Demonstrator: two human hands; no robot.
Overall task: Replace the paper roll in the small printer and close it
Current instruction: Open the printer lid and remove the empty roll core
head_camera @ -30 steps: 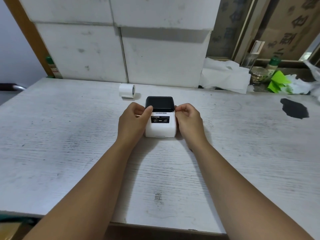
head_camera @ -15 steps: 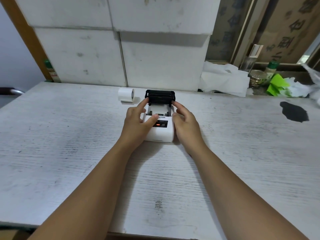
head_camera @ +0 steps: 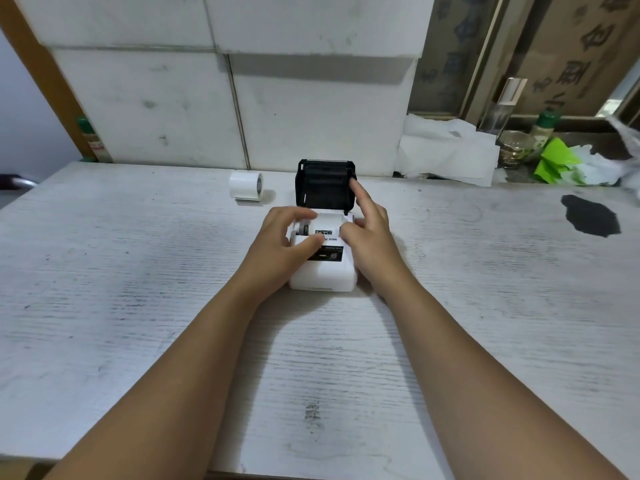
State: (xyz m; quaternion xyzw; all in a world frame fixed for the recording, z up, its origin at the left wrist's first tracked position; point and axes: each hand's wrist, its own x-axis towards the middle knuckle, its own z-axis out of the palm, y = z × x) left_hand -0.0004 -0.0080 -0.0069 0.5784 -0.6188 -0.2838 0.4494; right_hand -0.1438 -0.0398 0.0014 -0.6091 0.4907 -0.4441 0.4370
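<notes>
A small white printer (head_camera: 323,268) sits mid-table with its black lid (head_camera: 325,183) raised upright, likely to reach the roll bay. The left hand (head_camera: 287,237) rests loosely curled on its left side; the right hand (head_camera: 369,230), fingers spread, touches the lid. A paper roll (head_camera: 245,186) waits at ten o'clock, unobstructed; crumpled paper (head_camera: 446,150) lies at two o'clock.

There is 1 printer (head_camera: 323,268), 1 paper roll (head_camera: 244,184), 2 hands, 1 table (head_camera: 138,306), and 2 green-capped bottles.
</notes>
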